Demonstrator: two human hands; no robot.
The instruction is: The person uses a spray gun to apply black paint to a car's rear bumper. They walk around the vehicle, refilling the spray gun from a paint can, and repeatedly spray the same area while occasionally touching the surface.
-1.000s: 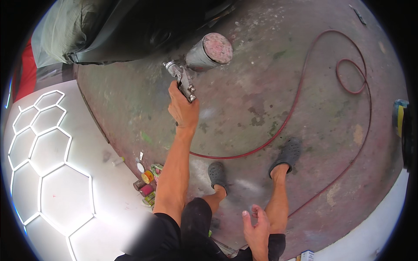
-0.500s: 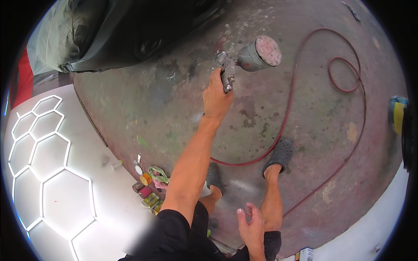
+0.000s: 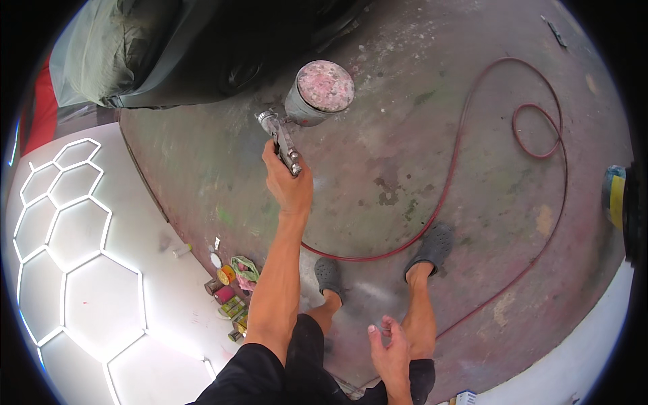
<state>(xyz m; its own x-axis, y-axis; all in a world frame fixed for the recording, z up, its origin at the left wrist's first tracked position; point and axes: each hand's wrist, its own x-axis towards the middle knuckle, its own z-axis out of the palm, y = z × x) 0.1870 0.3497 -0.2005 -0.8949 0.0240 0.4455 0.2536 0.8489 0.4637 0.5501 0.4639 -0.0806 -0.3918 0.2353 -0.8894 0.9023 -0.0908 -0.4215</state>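
A metal spray gun (image 3: 285, 145) is gripped in my left hand (image 3: 290, 183), held out on a straight arm over the floor. Its grey cup (image 3: 305, 108) has a lid (image 3: 326, 86) crusted with pink and white paint. The gun's nozzle end points toward a dark, sheet-covered vehicle (image 3: 202, 54), apart from it. Low in the view, my right hand (image 3: 391, 354) hangs in front of my right leg, holding nothing, its thumb apart from loosely bent fingers. A red hose (image 3: 442, 192) passes behind my left forearm; where it joins the gun is hidden.
The hose loops across the stained floor (image 3: 378, 155) on the right. By the left wall, with its glowing hexagon lights (image 3: 104, 293), stand several cans (image 3: 224, 294) and a crumpled bag (image 3: 244, 268). My dark clogs (image 3: 432, 246) stand beside the hose. A yellow-banded object (image 3: 615, 196) is at the right edge.
My left hand has swept the spray gun leftward and slightly lower in the view, with its cup turning along. My right hand stays about where it was.
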